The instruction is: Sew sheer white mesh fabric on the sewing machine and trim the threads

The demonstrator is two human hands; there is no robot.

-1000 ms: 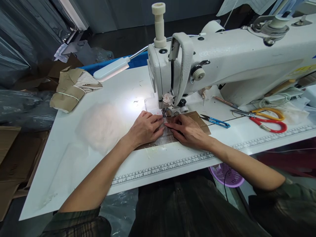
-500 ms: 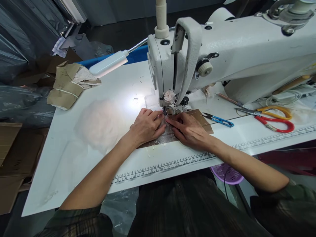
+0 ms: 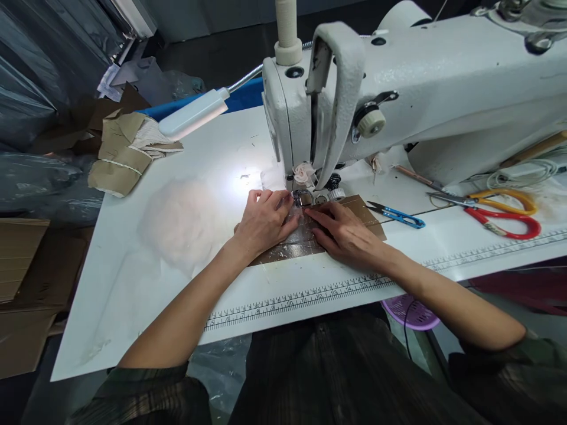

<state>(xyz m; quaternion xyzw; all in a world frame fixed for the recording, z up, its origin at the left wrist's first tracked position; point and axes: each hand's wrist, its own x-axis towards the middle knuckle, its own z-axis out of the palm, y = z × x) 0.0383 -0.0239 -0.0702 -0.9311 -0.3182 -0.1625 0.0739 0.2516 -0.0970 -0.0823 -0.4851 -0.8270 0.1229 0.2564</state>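
A white sewing machine [image 3: 287, 118] stands over the white table [image 3: 248, 295]. My left hand [image 3: 266, 219] lies just left of the presser foot [image 3: 303, 199], fingers bent together at its tips on something thin and sheer. On the other side, my right hand [image 3: 343, 231] has its index finger pointing to the foot and its fingers drawn in. What the fingertips hold is too small to make out. Beneath both hands is a brown board [image 3: 358, 213] with a clear, shiny cover. A pale fabric rosette [image 3: 303, 173] hangs on the machine head above the foot.
Blue snips [image 3: 396, 216] and red- and yellow-handled scissors [image 3: 505, 215] lie to the right. Sheer pale fabric [image 3: 177, 224] is at left, with a wrapped brown bundle [image 3: 119, 156] behind it. A lamp [image 3: 192, 113] lights the table. A printed ruler [image 3: 305, 298] follows the front edge.
The view has shifted slightly. My right hand's fingertips have moved a little away from my left hand, and more of the metal around the presser foot shows.
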